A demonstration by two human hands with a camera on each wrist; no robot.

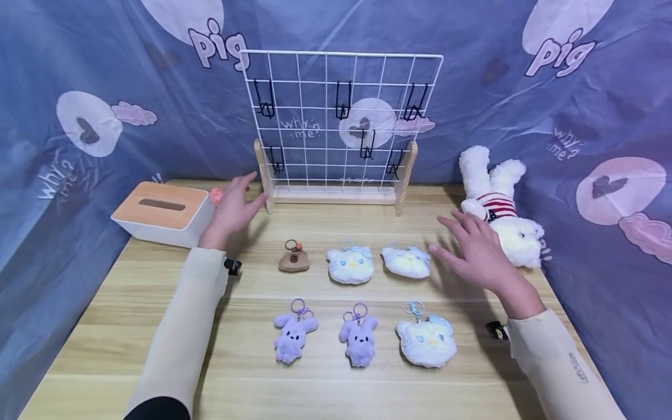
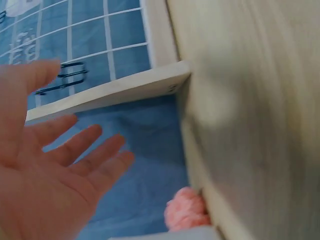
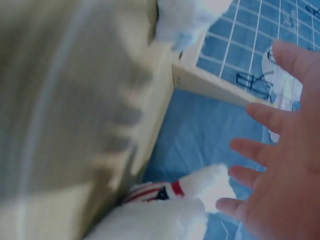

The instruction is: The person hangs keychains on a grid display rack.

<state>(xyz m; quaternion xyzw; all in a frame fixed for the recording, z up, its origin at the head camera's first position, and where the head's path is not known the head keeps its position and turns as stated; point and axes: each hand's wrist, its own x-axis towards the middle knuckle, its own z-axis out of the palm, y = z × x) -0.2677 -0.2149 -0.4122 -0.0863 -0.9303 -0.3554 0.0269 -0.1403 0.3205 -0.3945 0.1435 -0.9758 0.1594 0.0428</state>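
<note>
The left hand (image 1: 231, 213) hovers with fingers spread beside the left wooden foot (image 1: 263, 175) of a white wire grid rack (image 1: 312, 119); it holds nothing. Above the table at the right, the right hand (image 1: 480, 256) is spread and empty, between a white cat-face keychain (image 1: 406, 262) and a white plush toy (image 1: 517, 239). Also in the back row lie another cat-face keychain (image 1: 350, 266) and a brown keychain (image 1: 294, 261). The front row has two purple plush keychains (image 1: 290, 339) and a larger cat-face keychain (image 1: 427, 343). Black hooks (image 1: 343, 108) hang on the grid.
A white tissue box with a wooden lid (image 1: 163, 207) stands at the left of the table (image 1: 252, 385), with a pink fluffy thing (image 2: 186, 210) behind it. Blue patterned cloth (image 1: 488, 93) surrounds the table at the back and sides.
</note>
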